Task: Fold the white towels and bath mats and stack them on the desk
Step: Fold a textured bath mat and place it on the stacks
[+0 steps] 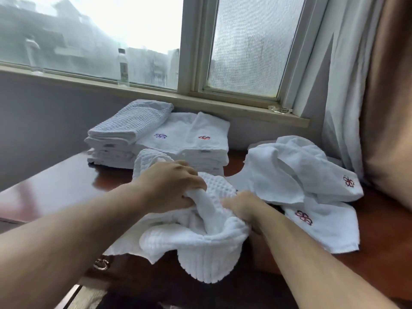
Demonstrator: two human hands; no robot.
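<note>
Status: left hand (171,186) and right hand (243,206) fingers clenched in bunched waffle-weave bath mat (200,241), table (55,186) centre, likely hunting an edge; folded stacks (124,130) at 11 o'clock, unfolded towels (301,175) at 3 o'clock, probably keeping middle workable.

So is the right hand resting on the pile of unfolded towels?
No, the right hand grips the bunched waffle-weave bath mat together with the left hand; the unfolded towel pile lies to its right.

Left hand (171,186) and right hand (243,205) grip a crumpled waffle-weave bath mat (200,239) — 2 folded stacks (156,139) behind.
</note>
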